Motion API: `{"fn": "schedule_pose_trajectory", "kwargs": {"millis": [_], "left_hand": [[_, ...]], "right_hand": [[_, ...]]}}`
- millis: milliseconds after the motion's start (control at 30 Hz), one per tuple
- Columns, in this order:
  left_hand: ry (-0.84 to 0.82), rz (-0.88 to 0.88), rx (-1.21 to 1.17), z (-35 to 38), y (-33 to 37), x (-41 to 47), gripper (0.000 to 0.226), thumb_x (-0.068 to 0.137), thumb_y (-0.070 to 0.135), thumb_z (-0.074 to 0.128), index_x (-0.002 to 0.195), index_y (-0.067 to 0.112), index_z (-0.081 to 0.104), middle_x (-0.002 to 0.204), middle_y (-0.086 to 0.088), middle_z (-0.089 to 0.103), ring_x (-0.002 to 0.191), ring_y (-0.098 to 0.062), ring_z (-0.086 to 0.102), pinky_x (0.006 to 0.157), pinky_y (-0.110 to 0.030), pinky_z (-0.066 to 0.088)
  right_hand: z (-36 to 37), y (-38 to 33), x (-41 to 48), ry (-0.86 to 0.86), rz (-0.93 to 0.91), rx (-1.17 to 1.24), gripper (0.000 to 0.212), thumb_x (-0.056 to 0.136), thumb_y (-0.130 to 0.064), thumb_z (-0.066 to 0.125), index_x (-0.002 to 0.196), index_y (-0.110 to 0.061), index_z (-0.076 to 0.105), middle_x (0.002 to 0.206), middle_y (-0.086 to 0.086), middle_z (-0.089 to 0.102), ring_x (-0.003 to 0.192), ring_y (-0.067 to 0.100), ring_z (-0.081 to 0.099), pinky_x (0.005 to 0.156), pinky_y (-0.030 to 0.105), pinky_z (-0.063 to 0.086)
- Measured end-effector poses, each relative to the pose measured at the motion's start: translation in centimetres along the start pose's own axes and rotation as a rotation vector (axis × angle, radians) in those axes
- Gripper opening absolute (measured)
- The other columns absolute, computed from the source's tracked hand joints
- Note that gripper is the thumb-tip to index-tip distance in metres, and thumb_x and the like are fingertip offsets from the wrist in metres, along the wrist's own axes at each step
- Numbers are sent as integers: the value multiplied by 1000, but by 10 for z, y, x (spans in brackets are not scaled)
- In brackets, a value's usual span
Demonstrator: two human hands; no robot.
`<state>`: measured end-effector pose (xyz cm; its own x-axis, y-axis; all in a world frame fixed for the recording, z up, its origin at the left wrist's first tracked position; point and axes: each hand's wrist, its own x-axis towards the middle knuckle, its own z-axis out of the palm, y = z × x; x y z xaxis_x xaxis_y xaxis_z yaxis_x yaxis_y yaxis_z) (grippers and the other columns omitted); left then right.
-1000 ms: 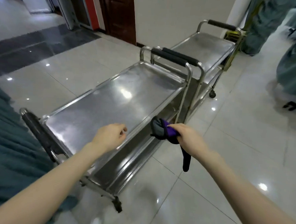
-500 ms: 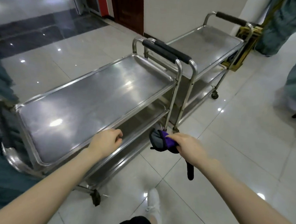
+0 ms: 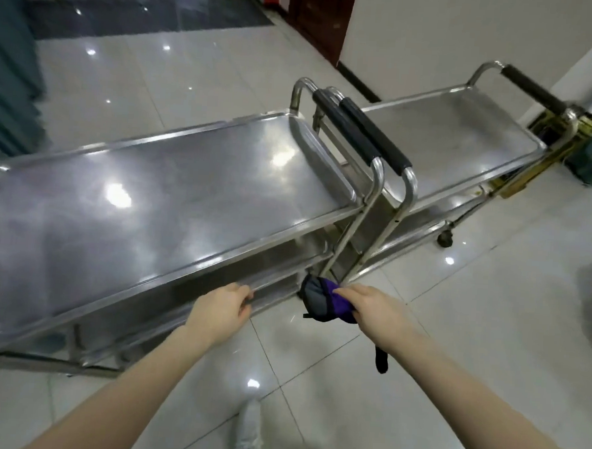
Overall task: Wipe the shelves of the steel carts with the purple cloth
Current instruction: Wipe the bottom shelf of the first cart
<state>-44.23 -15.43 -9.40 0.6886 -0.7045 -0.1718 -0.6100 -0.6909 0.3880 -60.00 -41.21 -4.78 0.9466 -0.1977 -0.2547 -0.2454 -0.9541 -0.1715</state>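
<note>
Since the purple cloth (image 3: 325, 299) is bunched into a wad in the right hand (image 3: 376, 307), whose fingers are closed around it, it hangs in the air just off the corner post of the near cart (image 3: 152, 199) and touches no shelf yet. The left hand (image 3: 221, 306) has its fingers curled on the front rim of the shelf below the top one, as best I can tell.

I'd worry about the wheels: a firm wipe could roll the cart away, and the handles (image 3: 361, 131) stand so close together that it would likely knock the far cart (image 3: 446, 136). A dark strap (image 3: 381, 359) dangles under the right wrist and could snag on a post. Kept wadded, the cloth would clean only a narrow stripe and miss the raised rims.

The top shelves are bare brushed steel, streaky and throwing back the ceiling lights. The floor (image 3: 454, 318) is pale glossy tile, probably slick underfoot, turning dark further off. A brown door (image 3: 319, 16) sits in a cream wall behind, and green fabric (image 3: 11, 72) hangs at the left.
</note>
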Motion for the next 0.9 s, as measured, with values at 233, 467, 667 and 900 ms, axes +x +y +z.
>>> {"fn": "schedule_pose_trajectory", "kwargs": {"millis": [233, 467, 667, 900], "left_hand": [[91, -210, -36, 45, -5, 21, 25, 92, 30, 55, 115, 23, 60, 102, 6, 57, 85, -13, 57, 66, -23, 38], [184, -271, -54, 154, -32, 100, 28, 92, 29, 54, 119, 24, 57, 114, 4, 55, 101, -21, 59, 76, -35, 50], [445, -196, -62, 261, -111, 192, 31, 90, 27, 61, 122, 24, 62, 116, -2, 65, 93, -24, 66, 78, -34, 54], [728, 57, 65, 347, -166, 228, 34, 89, 39, 46, 116, 24, 61, 113, 5, 64, 97, -14, 61, 79, -28, 52]], "right_hand": [[36, 43, 113, -172, -271, -166, 54, 91, -14, 53, 139, -33, 39, 134, -4, 49, 117, 25, 50, 83, 38, 49], [126, 78, 225, -42, -480, -364, 62, 90, -12, 57, 145, -26, 33, 141, 1, 44, 118, 27, 48, 78, 41, 50], [237, 104, 316, 208, -638, -411, 57, 89, -15, 55, 143, -25, 40, 134, 3, 53, 111, 28, 55, 74, 40, 53], [347, 108, 348, 368, -706, -143, 56, 82, -46, 56, 136, -35, 51, 145, -13, 46, 131, 11, 43, 108, 39, 33]]}}
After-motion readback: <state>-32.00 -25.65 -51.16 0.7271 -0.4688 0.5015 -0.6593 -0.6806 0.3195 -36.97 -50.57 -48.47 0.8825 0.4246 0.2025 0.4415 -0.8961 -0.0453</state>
